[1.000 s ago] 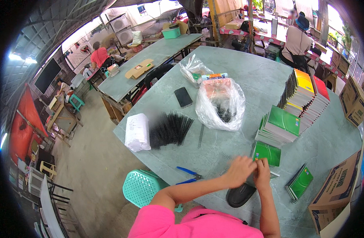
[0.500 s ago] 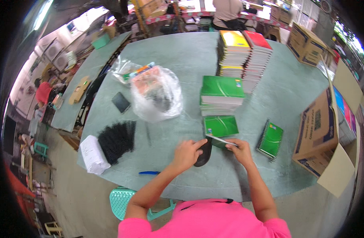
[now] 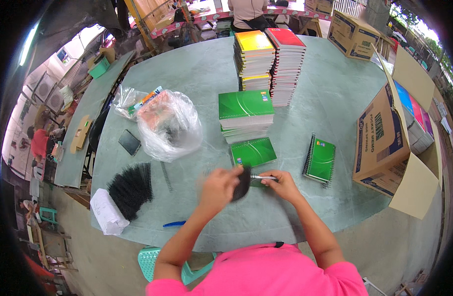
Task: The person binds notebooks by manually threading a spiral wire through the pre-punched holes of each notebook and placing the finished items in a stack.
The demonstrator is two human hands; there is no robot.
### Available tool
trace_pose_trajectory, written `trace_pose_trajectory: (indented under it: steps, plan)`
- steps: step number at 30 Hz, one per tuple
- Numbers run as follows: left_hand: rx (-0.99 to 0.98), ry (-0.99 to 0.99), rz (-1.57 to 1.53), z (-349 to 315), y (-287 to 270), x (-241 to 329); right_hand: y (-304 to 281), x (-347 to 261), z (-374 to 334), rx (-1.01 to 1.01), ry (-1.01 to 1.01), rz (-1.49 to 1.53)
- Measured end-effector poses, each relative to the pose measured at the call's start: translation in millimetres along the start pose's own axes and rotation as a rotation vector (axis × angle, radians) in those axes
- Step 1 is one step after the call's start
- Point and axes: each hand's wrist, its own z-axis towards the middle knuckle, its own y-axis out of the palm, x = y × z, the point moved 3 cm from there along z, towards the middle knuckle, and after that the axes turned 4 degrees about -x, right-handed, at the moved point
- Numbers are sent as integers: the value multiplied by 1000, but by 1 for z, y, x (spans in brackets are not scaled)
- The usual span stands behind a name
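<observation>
My left hand (image 3: 219,190), smeared by motion, grips a flat dark oval piece (image 3: 242,185) whose kind I cannot make out. Its edge is against or very close to the left end of a small notebook (image 3: 260,177), seen almost edge-on. Between thumb and fingers my right hand (image 3: 281,186) holds that notebook by its right end. Just beyond my hands lies a green notebook (image 3: 254,152), in front of a stack of green notebooks (image 3: 246,106). A green spiral notebook (image 3: 319,159) lies to the right of my right hand.
Yellow notebooks (image 3: 255,43) and red notebooks (image 3: 286,38) stand stacked farther back. Leftward are a plastic bag (image 3: 169,126), a phone (image 3: 129,142), black spiral coils (image 3: 131,190), a white bundle (image 3: 108,212) and a blue pen-like thing (image 3: 174,224). An open carton (image 3: 382,140) stands right.
My left hand has picked the dark oval piece up off the table and brought it to the notebook's end. The right hand still holds the notebook. The whole view has shifted.
</observation>
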Motion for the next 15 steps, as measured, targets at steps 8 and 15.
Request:
trace_pose_trajectory:
  steps: [8,15]
  plan:
    - [-108,87,-11,3,19,-2,0,36,-8,-30,145,148]
    - [138,194,-131,16,9,14,1,24,-12,-46,109,98]
